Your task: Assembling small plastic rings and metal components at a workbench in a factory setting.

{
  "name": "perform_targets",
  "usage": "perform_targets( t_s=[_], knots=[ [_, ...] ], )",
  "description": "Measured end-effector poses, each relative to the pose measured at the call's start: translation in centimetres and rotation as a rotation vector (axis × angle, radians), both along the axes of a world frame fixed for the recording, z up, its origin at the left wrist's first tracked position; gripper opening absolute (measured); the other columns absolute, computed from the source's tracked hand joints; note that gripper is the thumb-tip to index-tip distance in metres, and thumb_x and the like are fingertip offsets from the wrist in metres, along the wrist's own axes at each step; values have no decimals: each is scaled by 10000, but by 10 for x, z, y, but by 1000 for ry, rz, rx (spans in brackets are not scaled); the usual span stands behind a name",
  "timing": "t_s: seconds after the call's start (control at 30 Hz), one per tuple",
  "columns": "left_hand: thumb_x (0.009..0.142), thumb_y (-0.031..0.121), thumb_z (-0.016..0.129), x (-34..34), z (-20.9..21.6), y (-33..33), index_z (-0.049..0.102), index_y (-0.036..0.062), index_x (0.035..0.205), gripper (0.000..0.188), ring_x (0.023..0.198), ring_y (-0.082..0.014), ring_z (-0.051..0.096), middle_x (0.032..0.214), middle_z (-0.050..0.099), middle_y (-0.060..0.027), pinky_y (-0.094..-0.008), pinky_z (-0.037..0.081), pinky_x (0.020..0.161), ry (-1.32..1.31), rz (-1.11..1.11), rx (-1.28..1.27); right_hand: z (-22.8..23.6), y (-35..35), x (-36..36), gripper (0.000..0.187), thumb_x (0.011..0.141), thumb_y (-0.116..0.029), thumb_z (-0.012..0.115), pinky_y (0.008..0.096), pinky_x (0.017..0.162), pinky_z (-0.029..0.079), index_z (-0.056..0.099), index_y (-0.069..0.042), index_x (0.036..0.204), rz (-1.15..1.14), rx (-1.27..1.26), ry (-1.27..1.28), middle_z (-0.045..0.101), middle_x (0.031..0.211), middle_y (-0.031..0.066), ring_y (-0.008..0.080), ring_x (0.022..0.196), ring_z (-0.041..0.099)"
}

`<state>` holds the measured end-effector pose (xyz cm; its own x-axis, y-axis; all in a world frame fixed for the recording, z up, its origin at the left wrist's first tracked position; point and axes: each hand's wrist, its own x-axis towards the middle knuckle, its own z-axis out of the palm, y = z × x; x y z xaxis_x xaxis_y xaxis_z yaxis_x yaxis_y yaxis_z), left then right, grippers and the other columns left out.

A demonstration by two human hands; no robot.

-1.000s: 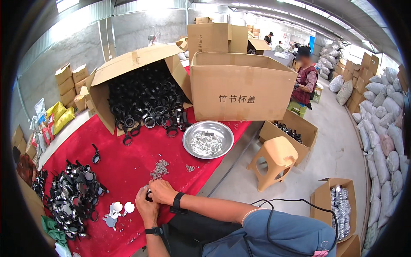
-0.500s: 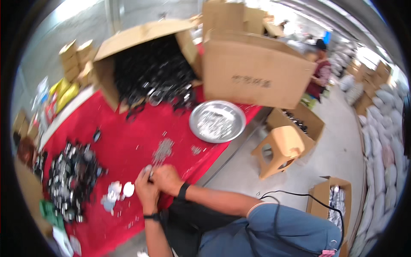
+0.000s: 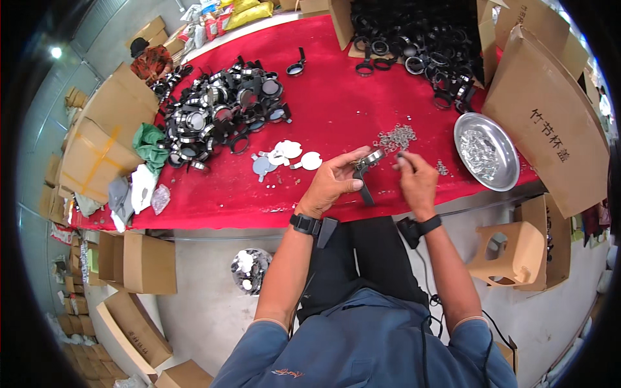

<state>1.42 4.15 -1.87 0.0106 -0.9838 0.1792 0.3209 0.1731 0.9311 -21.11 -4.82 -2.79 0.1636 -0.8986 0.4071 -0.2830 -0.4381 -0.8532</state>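
Observation:
My left hand point(image 3: 328, 183) holds a black and silver ring-shaped cup lid point(image 3: 370, 159) on edge, its black strap hanging down toward the table. Just right of it, my right hand point(image 3: 418, 183) is closed with thumb and fingertips together; whatever they pinch is too small to make out. Beyond both hands lies a loose heap of small metal clips point(image 3: 397, 137) on the red cloth point(image 3: 330, 97). White and silvery round discs with tabs point(image 3: 284, 152) lie left of my left hand. Farther left is a big pile of lids with black straps point(image 3: 226, 107).
A steel bowl point(image 3: 513, 169) of shiny small parts stands right. Behind it are a tipped carton of black rings point(image 3: 414, 32) and a large carton point(image 3: 550, 123). A tan stool point(image 3: 527, 258) stands right on the floor. Another person point(image 3: 150, 61) is at the far left.
My view has swung to the left and levelled. My hands, which were together, are now apart, with the lid in my left hand and my right hand to its right.

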Motion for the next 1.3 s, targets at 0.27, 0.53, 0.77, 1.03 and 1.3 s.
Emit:
perform_targets(
  t_s=[0.27,0.53,0.77,1.03,1.3],
  knots=[
    [815,185,985,-2,27,6,593,55,1581,871,1646,-396,362,1777,337,-264,-526,262,1380,384,-295,-181,-23,-41,-16,225,1047,-100,704,350,786,632,786,26,1215,-5,122,30,837,938,161,217,853,830],
    [794,161,944,55,38,-13,727,49,1440,690,1464,-312,610,1618,600,-200,-390,470,1240,-985,382,-4,-45,-34,-14,182,1033,-93,714,373,722,616,782,20,1159,-102,-36,83,794,875,158,242,741,786],
    [900,179,863,219,106,-75,692,74,1470,605,1414,-378,631,1552,637,-223,-466,490,1197,-1272,710,-169,-51,-35,-13,182,1007,-101,731,452,841,626,781,18,1135,-131,-108,98,802,1020,212,371,911,797],
    [946,225,791,212,96,-160,677,-8,1438,557,1425,-521,562,1525,587,-364,-569,437,1226,-1607,970,-193,-47,-33,-12,175,992,-91,739,473,863,627,778,12,1128,-111,-36,35,792,1049,227,421,965,779],
    [941,188,783,91,13,-284,638,41,1508,604,1466,-481,558,1568,584,-322,-522,459,1244,-1625,493,-138,-38,-31,-17,177,984,-64,753,455,803,626,771,9,1144,-95,-57,55,786,1016,216,411,925,777]
  ],
)
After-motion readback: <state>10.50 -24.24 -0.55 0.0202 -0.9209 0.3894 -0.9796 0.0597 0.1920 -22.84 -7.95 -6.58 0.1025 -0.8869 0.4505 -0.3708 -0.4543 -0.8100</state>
